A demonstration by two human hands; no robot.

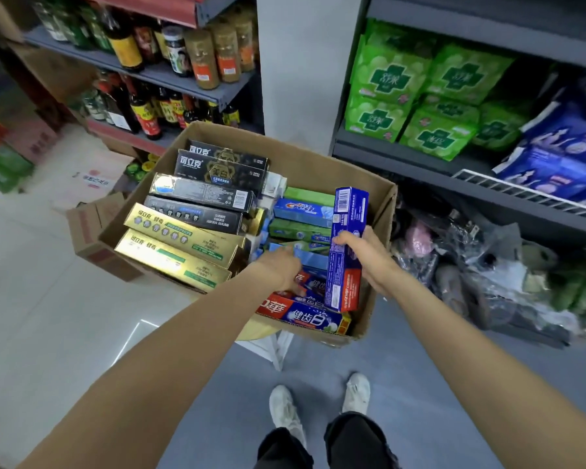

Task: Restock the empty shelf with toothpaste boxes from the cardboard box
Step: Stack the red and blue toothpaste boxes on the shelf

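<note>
Right hand (359,255) gripped a glossy blue toothpaste box (347,245) upright over the corrugated cardboard box (318,170); left hand (279,267), fingers curled, touched flat red-blue boxes (301,311) at near side.

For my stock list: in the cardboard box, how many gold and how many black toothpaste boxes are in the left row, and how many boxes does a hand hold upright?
Gold boxes: 2
Black boxes: 4
Upright blue box, held in the right hand: 1
Total: 7
</note>
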